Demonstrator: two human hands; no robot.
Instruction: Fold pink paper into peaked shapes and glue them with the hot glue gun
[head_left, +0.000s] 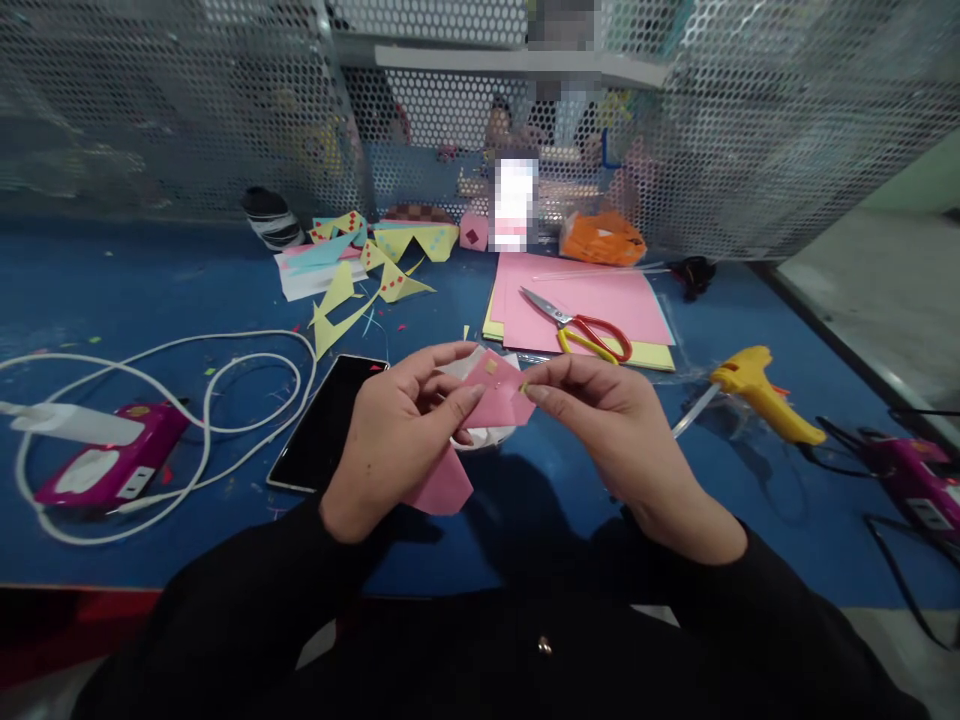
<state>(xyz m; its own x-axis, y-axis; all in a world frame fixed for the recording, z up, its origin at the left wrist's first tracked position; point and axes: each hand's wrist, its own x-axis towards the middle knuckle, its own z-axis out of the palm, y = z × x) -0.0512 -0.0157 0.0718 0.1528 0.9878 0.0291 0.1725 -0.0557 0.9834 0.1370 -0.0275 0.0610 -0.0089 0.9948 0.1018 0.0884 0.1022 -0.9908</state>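
Observation:
A folded pink paper piece point(491, 385) with a small yellowish square on its face is pinched between the thumb and fingers of my left hand point(409, 415). My right hand point(607, 420) is at the paper's right edge, thumb and forefinger closed on a tiny yellow-green paper bit point(523, 388). Below my left hand, another pink paper part point(442, 487) shows; whether it joins the held piece I cannot tell. Something white and round point(491, 437) sits behind the pink piece, mostly hidden.
Scissors point(574, 325) lie on stacked pink and yellow sheets point(637, 300). A yellow glue gun point(765, 395) rests at right. At left are a black-screened tablet point(315, 440), a white cable point(217, 400) and a purple power strip point(112, 460). Yellow paper scraps point(337, 310) lie farther back, before a perforated metal screen point(187, 110).

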